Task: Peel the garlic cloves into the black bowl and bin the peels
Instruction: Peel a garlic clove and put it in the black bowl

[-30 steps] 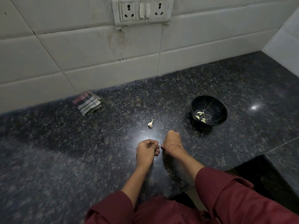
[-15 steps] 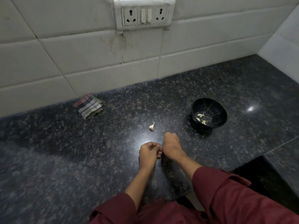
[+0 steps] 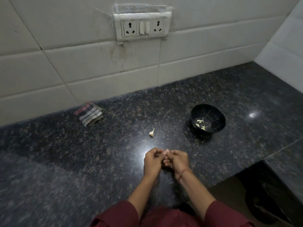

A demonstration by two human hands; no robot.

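Left of the left hand (image 3: 153,161) the bench (image 3: 57,169) offers wide open surface. Ahead of both hands one garlic clove (image 3: 152,133) lies alone, with room on every side. The black bowl (image 3: 215,115) stands right of it, well apart from the right hand (image 3: 177,159). A folded cloth (image 3: 89,113) lies near the tiled wall (image 3: 82,71), which closes the back. A side wall (image 3: 282,46) closes the far right.
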